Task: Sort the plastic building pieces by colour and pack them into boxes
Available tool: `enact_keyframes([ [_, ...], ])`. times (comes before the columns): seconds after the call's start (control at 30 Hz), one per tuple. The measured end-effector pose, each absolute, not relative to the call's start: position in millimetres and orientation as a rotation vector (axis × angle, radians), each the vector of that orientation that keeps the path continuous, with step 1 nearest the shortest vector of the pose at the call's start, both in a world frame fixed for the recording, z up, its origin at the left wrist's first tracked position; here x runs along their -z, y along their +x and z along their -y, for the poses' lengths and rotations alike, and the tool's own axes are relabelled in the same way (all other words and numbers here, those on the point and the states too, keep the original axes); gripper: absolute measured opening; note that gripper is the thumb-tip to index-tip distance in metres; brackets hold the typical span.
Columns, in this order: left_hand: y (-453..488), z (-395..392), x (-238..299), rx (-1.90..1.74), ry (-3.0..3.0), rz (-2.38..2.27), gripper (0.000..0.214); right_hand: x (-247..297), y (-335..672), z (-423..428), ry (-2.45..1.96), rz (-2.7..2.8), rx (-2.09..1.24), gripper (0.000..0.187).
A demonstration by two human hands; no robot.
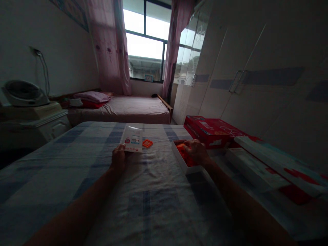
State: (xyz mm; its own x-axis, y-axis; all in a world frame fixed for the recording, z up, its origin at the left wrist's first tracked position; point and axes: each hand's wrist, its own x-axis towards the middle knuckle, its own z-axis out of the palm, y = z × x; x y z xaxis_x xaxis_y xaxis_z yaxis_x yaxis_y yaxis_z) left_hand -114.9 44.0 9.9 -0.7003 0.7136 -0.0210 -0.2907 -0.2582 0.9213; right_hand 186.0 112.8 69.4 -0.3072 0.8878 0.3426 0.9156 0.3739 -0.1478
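My left hand [119, 158] grips the lower left corner of a flat white packet [132, 139] with red and blue print, tilted up off the bed. Just right of the packet, an orange openwork diamond-shaped piece [147, 143] lies on the checked sheet. My right hand [196, 150] reaches into a shallow white box [180, 160], its fingers bent over red-orange contents [185, 156]. Whether those fingers pinch a piece cannot be made out in the dim light.
Behind the right hand sits a large red box [210, 130]. Open white packaging [251, 167] with red patches lies at the right. Beyond are a second bed [138, 107], a tall wardrobe [256, 51], a window, and a fan [24, 92] on a cabinet at left.
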Motion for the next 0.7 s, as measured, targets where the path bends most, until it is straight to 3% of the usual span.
enact_keyframes([
  [0.7,-112,-42,-11,-2.03,0.571,-1.312,0.014,-57,178,-110,-1.556,2.161,0.148,0.02],
])
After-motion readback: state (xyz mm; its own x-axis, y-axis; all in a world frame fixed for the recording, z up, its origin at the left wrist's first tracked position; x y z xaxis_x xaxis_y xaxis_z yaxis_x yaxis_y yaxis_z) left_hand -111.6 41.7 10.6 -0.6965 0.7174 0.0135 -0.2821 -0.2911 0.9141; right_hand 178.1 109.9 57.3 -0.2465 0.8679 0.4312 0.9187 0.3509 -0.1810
